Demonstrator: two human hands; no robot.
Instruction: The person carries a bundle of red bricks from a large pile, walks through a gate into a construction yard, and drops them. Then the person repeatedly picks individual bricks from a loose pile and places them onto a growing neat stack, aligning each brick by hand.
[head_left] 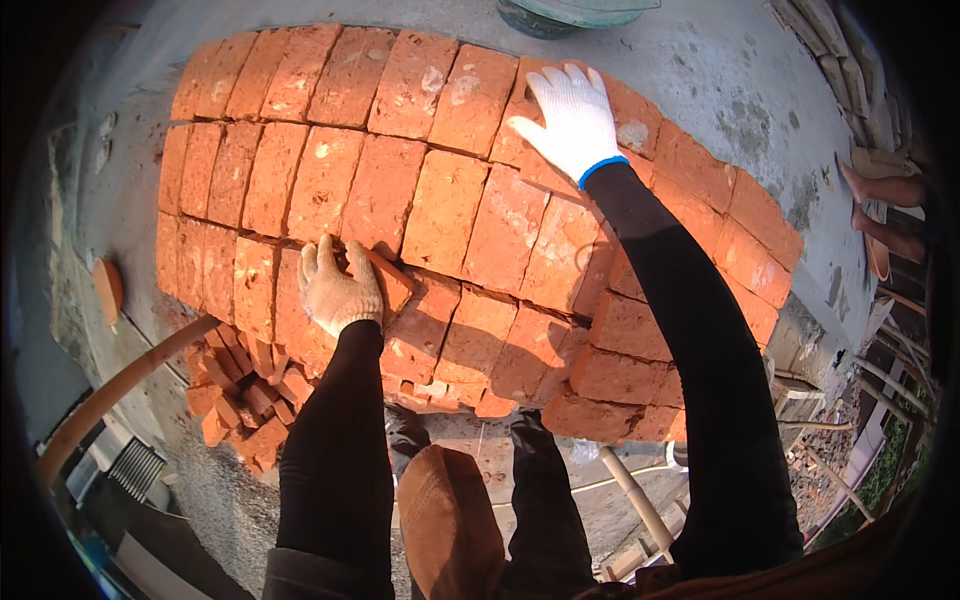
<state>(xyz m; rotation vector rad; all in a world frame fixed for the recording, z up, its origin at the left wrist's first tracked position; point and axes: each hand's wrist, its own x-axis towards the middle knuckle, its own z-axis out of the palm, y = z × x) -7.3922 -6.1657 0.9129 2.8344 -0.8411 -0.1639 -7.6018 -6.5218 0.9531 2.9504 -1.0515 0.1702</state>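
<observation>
A large stack of orange-red bricks [385, 190] lies in rows in front of me, set closely side by side. My left hand [340, 290], in a beige work glove, is at the near row with its fingers bent round a brick [393, 283]. That brick sits tilted, and one end sticks out to the right of my thumb; the glove hides the rest. Farther off to the right, my right hand [575, 115], in a white knit glove with a blue cuff, lies palm down on the far row. Its fingers are spread and grip nothing.
Broken bricks [250, 390] are heaped at the stack's near left, beside a wooden pole [125, 390]. A green tub [570, 15] stands beyond the stack on the concrete floor [700, 70]. Another person's bare feet [890, 215] show at the right, near several poles.
</observation>
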